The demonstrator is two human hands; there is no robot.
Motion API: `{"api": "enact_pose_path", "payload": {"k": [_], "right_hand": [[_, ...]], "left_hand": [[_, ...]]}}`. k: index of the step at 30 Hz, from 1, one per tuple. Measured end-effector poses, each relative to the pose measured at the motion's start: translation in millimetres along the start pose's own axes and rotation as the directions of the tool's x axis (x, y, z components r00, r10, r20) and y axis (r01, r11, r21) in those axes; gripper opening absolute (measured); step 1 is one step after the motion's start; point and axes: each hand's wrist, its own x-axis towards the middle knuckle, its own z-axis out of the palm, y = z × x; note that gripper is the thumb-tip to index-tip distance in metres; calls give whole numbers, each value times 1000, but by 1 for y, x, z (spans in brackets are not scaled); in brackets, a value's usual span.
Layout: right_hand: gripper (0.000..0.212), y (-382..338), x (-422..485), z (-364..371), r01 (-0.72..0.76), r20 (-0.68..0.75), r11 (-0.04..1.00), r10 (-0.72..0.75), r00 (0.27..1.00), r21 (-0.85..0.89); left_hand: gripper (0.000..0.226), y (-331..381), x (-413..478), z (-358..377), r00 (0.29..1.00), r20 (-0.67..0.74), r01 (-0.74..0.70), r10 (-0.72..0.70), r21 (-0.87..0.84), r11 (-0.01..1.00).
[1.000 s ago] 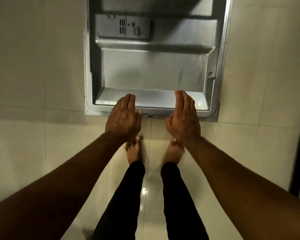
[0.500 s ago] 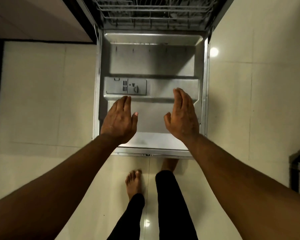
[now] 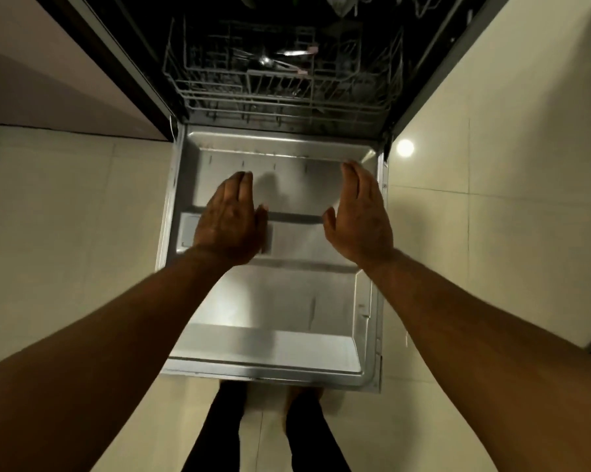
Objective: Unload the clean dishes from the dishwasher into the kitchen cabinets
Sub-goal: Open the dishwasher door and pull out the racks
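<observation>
Steel dishwasher door (image 3: 273, 311) lies open beneath both empty hands (image 3: 231, 223).

Silver-grey dishwasher door (image 3: 280, 301) beneath hands; grey wire rack (image 3: 277, 93) beyond fingertips; cream tiled floor (image 3: 76, 216) either side; black trousers (image 3: 219, 434) below.

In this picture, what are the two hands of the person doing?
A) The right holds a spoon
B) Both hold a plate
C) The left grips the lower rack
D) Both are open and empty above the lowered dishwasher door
D: the left hand and right hand are flat and empty over the dishwasher door, short of the lower rack.
</observation>
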Motion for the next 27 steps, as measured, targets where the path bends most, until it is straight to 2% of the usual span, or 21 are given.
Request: {"api": "enact_pose_path", "payload": {"k": [5, 11, 18, 22, 27], "right_hand": [[75, 9, 45, 17, 48, 42, 992, -43, 998, -115], [75, 17, 98, 40, 81, 101, 979, -62, 993, -189], [78, 30, 147, 68, 39, 130, 974, -10, 992, -222], [80, 37, 171, 83, 27, 159, 970, 12, 987, -241], [82, 38, 180, 96, -51, 171, 968, 96, 981, -247]], "left_hand": [[66, -15, 48, -8, 998, -19, -62, 63, 61, 996], [65, -35, 101, -9, 997, -51, -49, 57, 152, 987], [73, -62, 159, 10, 999, 8, -51, 51, 296, 954], [85, -76, 192, 10, 999, 20, -48, 44, 501, 864], [95, -88, 221, 11, 998, 59, -22, -6, 477, 879]]}}
